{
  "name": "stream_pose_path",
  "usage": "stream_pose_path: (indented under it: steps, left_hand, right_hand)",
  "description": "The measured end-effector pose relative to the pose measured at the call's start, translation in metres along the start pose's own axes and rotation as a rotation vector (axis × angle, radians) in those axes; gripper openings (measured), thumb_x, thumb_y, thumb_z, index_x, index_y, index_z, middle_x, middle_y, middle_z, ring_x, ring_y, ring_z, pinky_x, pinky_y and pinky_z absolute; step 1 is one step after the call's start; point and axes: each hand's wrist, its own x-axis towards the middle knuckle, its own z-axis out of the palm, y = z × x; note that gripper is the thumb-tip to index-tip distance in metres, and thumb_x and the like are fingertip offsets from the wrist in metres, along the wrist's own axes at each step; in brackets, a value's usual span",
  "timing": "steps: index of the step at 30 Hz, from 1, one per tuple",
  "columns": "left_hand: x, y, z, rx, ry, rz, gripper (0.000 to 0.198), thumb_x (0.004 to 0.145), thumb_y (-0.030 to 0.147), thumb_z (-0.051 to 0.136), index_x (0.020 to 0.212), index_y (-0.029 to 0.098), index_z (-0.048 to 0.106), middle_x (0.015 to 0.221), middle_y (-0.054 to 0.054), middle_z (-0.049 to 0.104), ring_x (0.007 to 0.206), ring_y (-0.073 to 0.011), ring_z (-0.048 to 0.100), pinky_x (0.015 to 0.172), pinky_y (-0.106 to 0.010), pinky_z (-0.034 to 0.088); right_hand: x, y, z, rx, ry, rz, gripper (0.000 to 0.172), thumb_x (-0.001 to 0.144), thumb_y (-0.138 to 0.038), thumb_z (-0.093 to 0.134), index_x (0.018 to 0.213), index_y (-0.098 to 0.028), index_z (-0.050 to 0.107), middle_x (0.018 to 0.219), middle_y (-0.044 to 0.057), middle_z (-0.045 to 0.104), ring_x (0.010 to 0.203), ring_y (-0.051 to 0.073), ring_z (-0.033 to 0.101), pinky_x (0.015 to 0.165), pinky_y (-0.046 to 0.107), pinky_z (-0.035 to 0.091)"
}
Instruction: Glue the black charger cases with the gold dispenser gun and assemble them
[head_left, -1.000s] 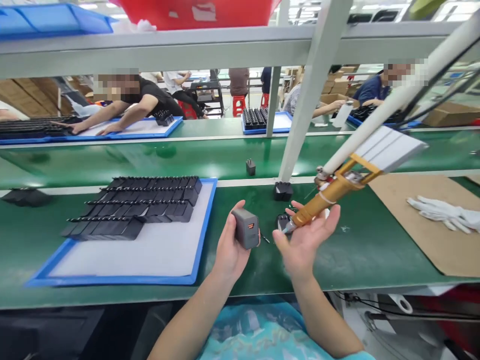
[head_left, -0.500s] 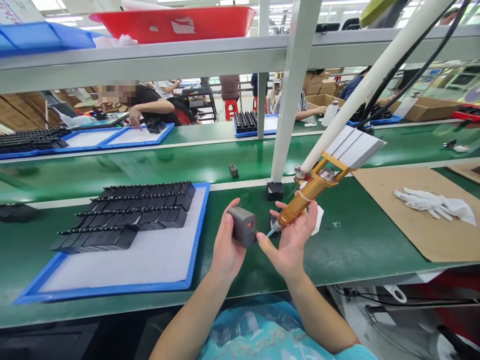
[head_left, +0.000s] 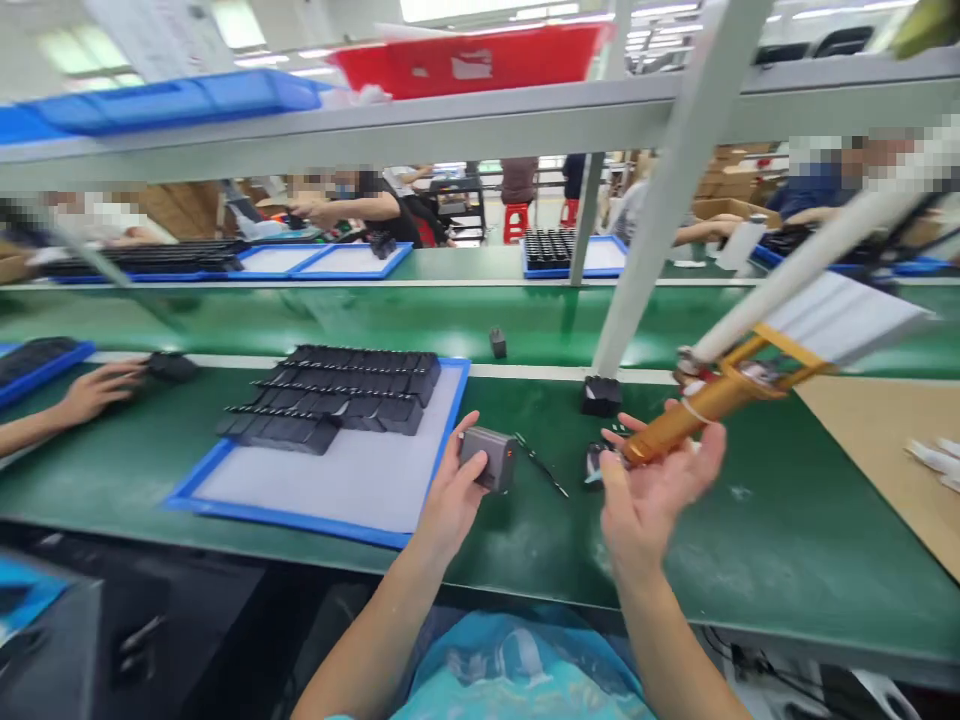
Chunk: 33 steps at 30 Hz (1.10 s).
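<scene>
My left hand (head_left: 450, 500) is closed round a dark grey power adapter (head_left: 491, 460), with the thumb along its side. An orange-lined port shows on the adapter's right face. In my right hand (head_left: 649, 500) lies a gold dispensing tool (head_left: 679, 425) with a pale narrow tip, tilted down to the left; its fingers curl loosely about it. A thin dark tool like tweezers (head_left: 541, 465) lies between my hands. Behind the right hand are dark blocks, one a black block (head_left: 601, 396). To the left, a blue-rimmed tray (head_left: 292, 524) holds rows of black adapters (head_left: 349, 395).
A co-worker's hand (head_left: 97, 393) touches black pieces (head_left: 171, 367) at the far left. One adapter (head_left: 498, 343) stands on the green belt beyond. A slanted white post (head_left: 652, 200) and shelf (head_left: 480, 120) stand ahead. Brown board (head_left: 885, 440) lies right.
My hands have moved apart, the right one going right with the dispensing tool, its tip now away from the adapter. The view has swung left, and a co-worker's hand now shows.
</scene>
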Motion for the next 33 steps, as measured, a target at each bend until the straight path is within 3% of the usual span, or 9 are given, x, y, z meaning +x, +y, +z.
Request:
stream_pose_path:
  steps: [8, 11, 14, 17, 20, 24, 26, 29, 33]
  left_hand:
    - [0.025, 0.034, -0.157, 1.747, 0.418, 0.412, 0.057, 0.091, 0.044, 0.053, 0.139, 0.013, 0.051, 0.095, -0.016, 0.068, 0.097, -0.0324, 0.055, 0.086, -0.043, 0.041]
    - [0.039, 0.046, -0.199, 2.037, 0.474, 0.390, 0.052, 0.094, 0.041, 0.048, 0.137, 0.012, 0.054, 0.097, -0.018, 0.066, 0.100, -0.0339, 0.051, 0.087, -0.045, 0.038]
    - [0.046, 0.053, -0.219, 2.104, 0.534, 0.387, 0.047, 0.093, 0.037, 0.049, 0.134, 0.015, 0.057, 0.112, -0.019, 0.060, 0.107, -0.0350, 0.048, 0.089, -0.046, 0.037]
    - [0.048, 0.061, -0.214, 2.068, 0.575, 0.423, 0.047, 0.091, 0.034, 0.053, 0.134, 0.017, 0.055, 0.127, -0.020, 0.052, 0.115, -0.0375, 0.044, 0.091, -0.049, 0.037]
    - [0.065, 0.071, -0.185, 1.930, 0.567, 0.567, 0.050, 0.090, 0.037, 0.054, 0.136, 0.019, 0.052, 0.135, -0.018, 0.048, 0.121, -0.0384, 0.042, 0.096, -0.052, 0.037]
    - [0.145, 0.080, -0.118, 1.703, 0.203, 0.673, 0.061, 0.088, 0.042, 0.057, 0.142, 0.018, 0.041, 0.138, -0.015, 0.048, 0.130, -0.0317, 0.041, 0.110, -0.046, 0.032]
    - [0.201, 0.075, -0.086, 1.680, 0.090, 0.490, 0.079, 0.082, 0.043, 0.065, 0.148, 0.017, 0.030, 0.146, -0.018, 0.041, 0.136, -0.0338, 0.037, 0.111, -0.046, 0.032]
    - [0.272, 0.058, -0.054, 1.721, 0.127, 0.110, 0.100, 0.072, 0.041, 0.076, 0.152, 0.016, 0.021, 0.156, -0.024, 0.023, 0.141, -0.0414, 0.031, 0.110, -0.049, 0.034]
    - [0.310, 0.038, -0.046, 1.728, 0.141, -0.026, 0.090, 0.068, 0.031, 0.078, 0.144, 0.011, 0.035, 0.141, -0.027, 0.045, 0.129, -0.0388, 0.049, 0.103, -0.045, 0.043]
  right_hand:
    - [0.005, 0.010, -0.006, 0.083, -0.052, 0.030, 0.100, 0.073, -0.010, 0.071, 0.145, -0.054, 0.017, 0.151, 0.003, 0.030, 0.109, 0.019, 0.058, 0.091, 0.049, 0.055]
    - [0.005, 0.010, -0.003, 0.089, -0.061, 0.031, 0.101, 0.073, -0.009, 0.071, 0.144, -0.055, 0.017, 0.150, 0.002, 0.030, 0.109, 0.019, 0.058, 0.090, 0.049, 0.054]
    - [0.006, 0.009, -0.001, 0.091, -0.070, 0.031, 0.101, 0.074, -0.007, 0.069, 0.144, -0.056, 0.016, 0.150, 0.002, 0.030, 0.110, 0.019, 0.058, 0.090, 0.049, 0.054]
    - [0.006, 0.010, -0.001, 0.102, -0.082, 0.022, 0.100, 0.075, -0.005, 0.068, 0.145, -0.055, 0.016, 0.151, 0.003, 0.030, 0.111, 0.019, 0.058, 0.090, 0.049, 0.054]
    - [0.005, 0.011, -0.003, 0.124, -0.087, 0.023, 0.099, 0.075, -0.006, 0.067, 0.145, -0.054, 0.016, 0.151, 0.004, 0.029, 0.111, 0.019, 0.057, 0.091, 0.050, 0.053]
    - [0.003, 0.011, -0.007, 0.185, -0.056, 0.078, 0.095, 0.078, -0.007, 0.064, 0.145, -0.054, 0.015, 0.151, 0.004, 0.032, 0.110, 0.018, 0.058, 0.093, 0.050, 0.052]
    - [0.003, 0.010, -0.009, 0.217, -0.013, 0.119, 0.090, 0.081, -0.009, 0.062, 0.145, -0.052, 0.016, 0.149, 0.004, 0.036, 0.106, 0.017, 0.060, 0.089, 0.047, 0.055]
    - [0.003, 0.009, -0.010, 0.253, 0.091, 0.173, 0.078, 0.083, -0.014, 0.060, 0.146, -0.044, 0.024, 0.142, 0.007, 0.043, 0.095, 0.016, 0.064, 0.079, 0.040, 0.059]
    - [0.003, 0.011, -0.009, 0.271, 0.157, 0.202, 0.067, 0.085, -0.015, 0.057, 0.142, -0.039, 0.032, 0.139, 0.008, 0.045, 0.085, 0.014, 0.066, 0.068, 0.033, 0.060]
